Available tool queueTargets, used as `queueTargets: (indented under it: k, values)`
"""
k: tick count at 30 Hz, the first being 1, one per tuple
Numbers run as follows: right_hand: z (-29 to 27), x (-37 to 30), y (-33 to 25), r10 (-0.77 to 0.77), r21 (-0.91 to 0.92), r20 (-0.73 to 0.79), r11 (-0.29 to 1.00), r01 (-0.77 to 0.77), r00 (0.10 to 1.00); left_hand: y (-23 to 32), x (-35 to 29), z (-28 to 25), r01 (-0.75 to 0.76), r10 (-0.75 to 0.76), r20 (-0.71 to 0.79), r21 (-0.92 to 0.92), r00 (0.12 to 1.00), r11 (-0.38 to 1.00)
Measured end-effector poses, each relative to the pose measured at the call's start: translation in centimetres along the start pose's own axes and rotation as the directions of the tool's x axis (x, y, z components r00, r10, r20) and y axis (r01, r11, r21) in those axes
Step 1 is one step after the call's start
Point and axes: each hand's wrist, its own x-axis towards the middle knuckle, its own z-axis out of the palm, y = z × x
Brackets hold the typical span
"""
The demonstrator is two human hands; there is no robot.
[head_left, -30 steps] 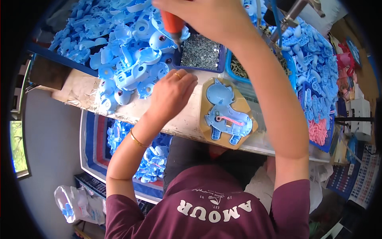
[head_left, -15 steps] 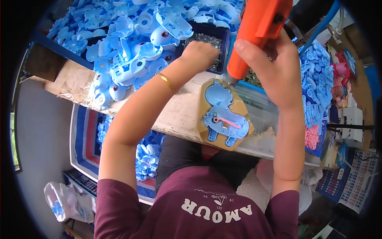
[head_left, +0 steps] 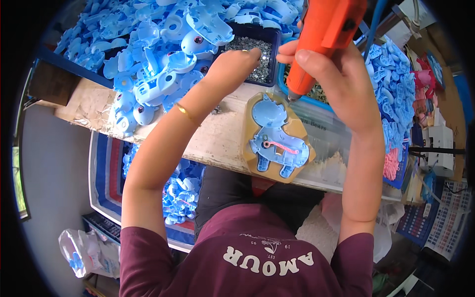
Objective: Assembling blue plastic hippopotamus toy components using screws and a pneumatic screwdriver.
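My right hand is wrapped round an orange electric screwdriver, its nose pointing down just above a tan holding block. In the block lies a light-blue animal-shaped toy shell half, open side up, with a pink strip and a small round metal piece inside it. My left hand is closed, fingertips together, at the near edge of a dark bin of small metal parts. Anything between those fingers is too small to make out.
Blue toy shells are heaped at the far left. A blue-rimmed tub of small brownish parts sits under the screwdriver. More blue pieces and pink strips lie at right. Below the bench's left edge stands a striped container.
My left hand has drawn back a little to the left and nearer, from over the bin to its edge. The screwdriver is still held over the block with little movement.
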Motion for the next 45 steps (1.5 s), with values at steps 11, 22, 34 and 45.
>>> queueTargets:
  k: [11,22,34,45]
  values:
    - [3.6,-2.5,-1.2,0.071,0.269,-0.135,0.963,-0.032,0.988,6.4,-7.7,-0.7,-0.383,0.302,-0.362,-0.177,0.882,0.907]
    - [5.2,-4.0,0.2,0.033,0.328,-0.253,0.943,0.054,0.967,8.6,-9.3,0.0,-0.454,0.362,-0.381,-0.187,0.851,0.871]
    - [4.6,-5.2,0.2,0.064,0.36,-0.193,0.933,0.01,0.979,9.5,-9.7,-0.1,-0.349,0.325,-0.129,-0.41,0.937,0.843]
    - [3.3,-8.3,2.8,0.193,0.326,-0.311,0.941,-0.086,0.931,11.0,-10.5,0.5,-0.389,0.379,-0.089,-0.238,0.921,0.89]
